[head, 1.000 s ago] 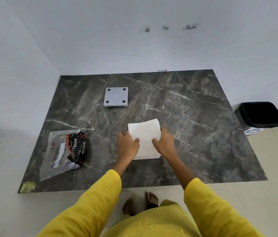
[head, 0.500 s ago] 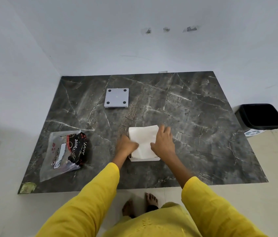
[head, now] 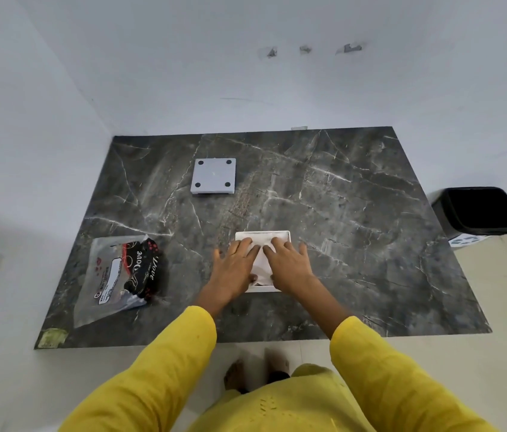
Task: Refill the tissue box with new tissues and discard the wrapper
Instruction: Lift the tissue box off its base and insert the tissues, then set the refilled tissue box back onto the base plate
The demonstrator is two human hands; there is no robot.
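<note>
Pressing flat, both hands (head: 261, 263) seemingly push tissues (head: 261, 241) down.

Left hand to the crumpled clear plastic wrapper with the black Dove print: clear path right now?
Probably yes. The left hand presses tissues into the white tissue box; the wrapper lies to its left on the dark marble tabletop, with only bare surface between them.

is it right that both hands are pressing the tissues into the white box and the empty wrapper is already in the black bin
Not quite. The head view shows the wrapper lying on the dark marble table, left of the box, not in the black bin. The rest holds: left hand and right hand press the tissues into the white box.
</note>
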